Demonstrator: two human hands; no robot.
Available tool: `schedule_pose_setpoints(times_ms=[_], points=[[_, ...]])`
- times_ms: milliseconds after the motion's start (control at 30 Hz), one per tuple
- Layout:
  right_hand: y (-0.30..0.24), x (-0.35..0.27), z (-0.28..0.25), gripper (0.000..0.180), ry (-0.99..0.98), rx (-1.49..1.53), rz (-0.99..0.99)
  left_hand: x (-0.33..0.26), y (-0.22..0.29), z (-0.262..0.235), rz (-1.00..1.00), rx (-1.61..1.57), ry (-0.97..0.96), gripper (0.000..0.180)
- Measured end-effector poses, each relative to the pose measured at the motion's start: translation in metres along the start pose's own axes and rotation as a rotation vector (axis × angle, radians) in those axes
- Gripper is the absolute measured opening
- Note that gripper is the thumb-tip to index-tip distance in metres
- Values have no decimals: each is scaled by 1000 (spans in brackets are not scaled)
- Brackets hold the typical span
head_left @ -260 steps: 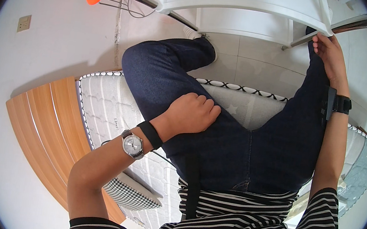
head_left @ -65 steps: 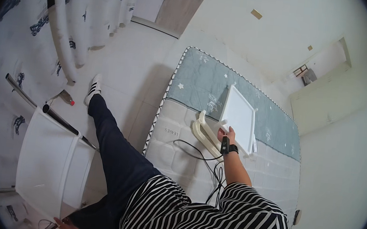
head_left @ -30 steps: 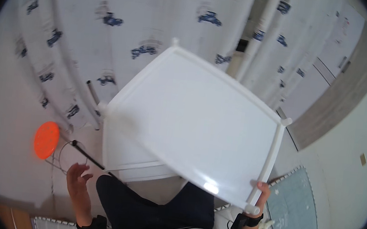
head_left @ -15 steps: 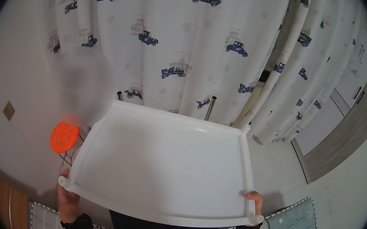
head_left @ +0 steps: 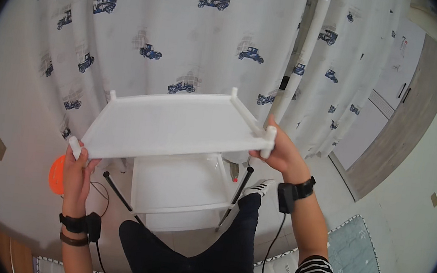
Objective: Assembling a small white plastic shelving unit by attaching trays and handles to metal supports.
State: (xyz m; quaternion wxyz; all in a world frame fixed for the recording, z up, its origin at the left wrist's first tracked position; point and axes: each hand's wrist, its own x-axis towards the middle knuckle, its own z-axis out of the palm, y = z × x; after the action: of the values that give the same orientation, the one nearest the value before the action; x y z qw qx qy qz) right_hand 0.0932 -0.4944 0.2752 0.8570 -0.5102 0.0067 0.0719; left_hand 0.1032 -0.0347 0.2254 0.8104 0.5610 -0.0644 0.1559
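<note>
A white plastic shelf tray (head_left: pixel 171 126) with a raised rim and corner sockets is held up in front of me, tilted. My left hand (head_left: pixel 78 174) grips its near left corner, the thumb by the socket. My right hand (head_left: pixel 284 152) is closed round the near right corner. Below the tray stands a rack with a white lower shelf (head_left: pixel 184 181), and another white surface shows under that one. A dark metal pole (head_left: pixel 121 195) rises at the rack's near left, and a second pole (head_left: pixel 242 185) at its near right. The raised tray hides the rack's far side.
An orange stool (head_left: pixel 56 174) stands left of my left hand, partly hidden by it. A car-print curtain (head_left: pixel 171 28) hangs behind the tray. A quilted mat (head_left: pixel 358 260) lies at the right. My legs straddle the rack. Black cables run from both wrist straps.
The tray has been lifted and moved away from my body, now tilted, with its near edge off the rack's near poles. The lower shelf and my legs have come into view.
</note>
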Motion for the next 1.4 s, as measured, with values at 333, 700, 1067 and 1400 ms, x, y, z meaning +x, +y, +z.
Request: schedule_pose_setpoints(times_ms=[333,700,1067,1400], points=[[-46,45,23,45,172,-155,-117,61,25,33,-38,29,-93,31],[-17,60,-7,38,238,-52,-60,56,12,34,-106,118,-141,39],[-17,62,-18,37,238,20,-52,46,29,53,-116,169,-156,30],[-15,65,-30,44,233,49,-38,39,22,47,-146,232,-128,34]])
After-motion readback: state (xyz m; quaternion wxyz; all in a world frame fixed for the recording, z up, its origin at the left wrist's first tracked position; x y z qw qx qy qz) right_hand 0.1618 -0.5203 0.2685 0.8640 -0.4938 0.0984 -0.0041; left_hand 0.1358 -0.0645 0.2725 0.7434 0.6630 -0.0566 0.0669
